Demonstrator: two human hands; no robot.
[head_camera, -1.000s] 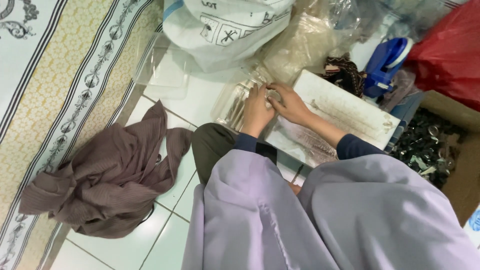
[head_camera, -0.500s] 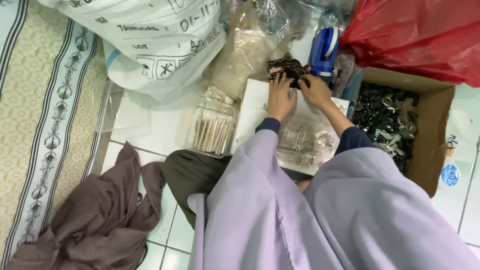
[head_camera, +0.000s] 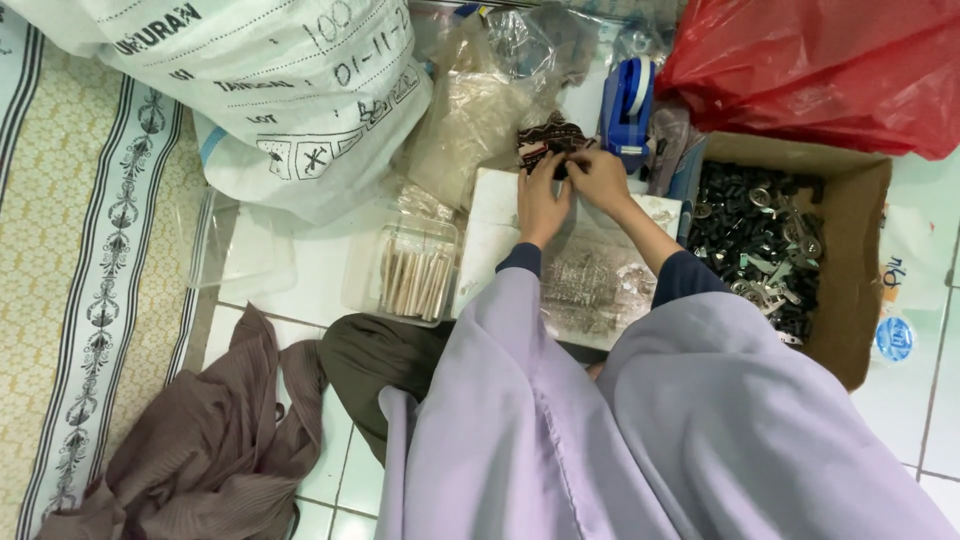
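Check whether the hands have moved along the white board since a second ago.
Yes. Both the left hand and right hand went from mid-board to the white board's far edge, by the blue tape dispenser, now touching a dark patterned piece.

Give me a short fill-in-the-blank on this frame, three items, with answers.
1. Both hands, left hand and right hand, meet on a small dark patterned piece at the far edge of the white ____.
2. The cardboard box of dark metal parts sits on the person's ____ side.
3. The plastic bag behind that box is ____ in colour.

Missing words: board; right; red
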